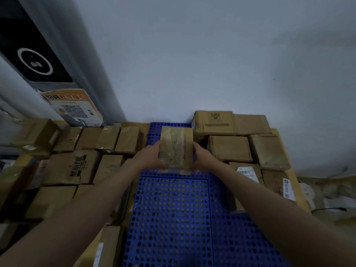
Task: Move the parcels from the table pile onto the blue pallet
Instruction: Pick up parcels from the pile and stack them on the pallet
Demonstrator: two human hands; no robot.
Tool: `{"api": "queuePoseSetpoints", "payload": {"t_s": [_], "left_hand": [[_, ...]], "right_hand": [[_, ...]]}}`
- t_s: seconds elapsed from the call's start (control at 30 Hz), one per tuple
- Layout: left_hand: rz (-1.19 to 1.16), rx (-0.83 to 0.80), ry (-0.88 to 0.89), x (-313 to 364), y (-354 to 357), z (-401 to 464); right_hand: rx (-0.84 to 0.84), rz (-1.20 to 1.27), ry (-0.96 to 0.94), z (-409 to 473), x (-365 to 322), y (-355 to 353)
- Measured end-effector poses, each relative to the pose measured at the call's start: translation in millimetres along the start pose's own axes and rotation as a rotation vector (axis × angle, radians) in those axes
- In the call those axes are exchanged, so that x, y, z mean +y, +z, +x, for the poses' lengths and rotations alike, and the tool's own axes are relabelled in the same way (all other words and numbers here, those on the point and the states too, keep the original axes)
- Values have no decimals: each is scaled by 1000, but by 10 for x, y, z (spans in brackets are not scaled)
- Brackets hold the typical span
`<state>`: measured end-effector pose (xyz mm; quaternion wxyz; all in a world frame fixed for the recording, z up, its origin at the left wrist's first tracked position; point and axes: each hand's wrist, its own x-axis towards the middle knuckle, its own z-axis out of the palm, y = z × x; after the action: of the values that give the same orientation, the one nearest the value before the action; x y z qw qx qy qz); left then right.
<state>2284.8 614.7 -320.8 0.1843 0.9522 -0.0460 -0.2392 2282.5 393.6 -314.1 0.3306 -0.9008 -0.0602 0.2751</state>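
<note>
A brown cardboard parcel with tape across its top is held between both hands over the far part of the blue perforated pallet. My left hand grips its left side and my right hand grips its right side. Whether the parcel rests on the pallet or hangs just above it I cannot tell. Several parcels stand in rows on the pallet's right side, up to the wall. A pile of brown parcels fills the table to the left.
A white wall rises behind the pallet. A grey column with a QR-code poster stands at the back left. At the far right lie a white round object and a black cable.
</note>
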Motion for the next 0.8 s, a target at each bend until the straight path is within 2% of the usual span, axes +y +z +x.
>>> {"api": "queuePoseSetpoints", "payload": {"t_s": [0.47, 0.63, 0.8], "left_hand": [[-144, 1, 54, -249, -153, 1431], [-189, -41, 56, -287, -179, 1658], [-182, -31, 67, -286, -217, 1683]], "right_hand": [[52, -149, 102, 1301, 79, -367], [53, -243, 140, 1501, 64, -370], [72, -171, 209, 1557, 24, -396]]}}
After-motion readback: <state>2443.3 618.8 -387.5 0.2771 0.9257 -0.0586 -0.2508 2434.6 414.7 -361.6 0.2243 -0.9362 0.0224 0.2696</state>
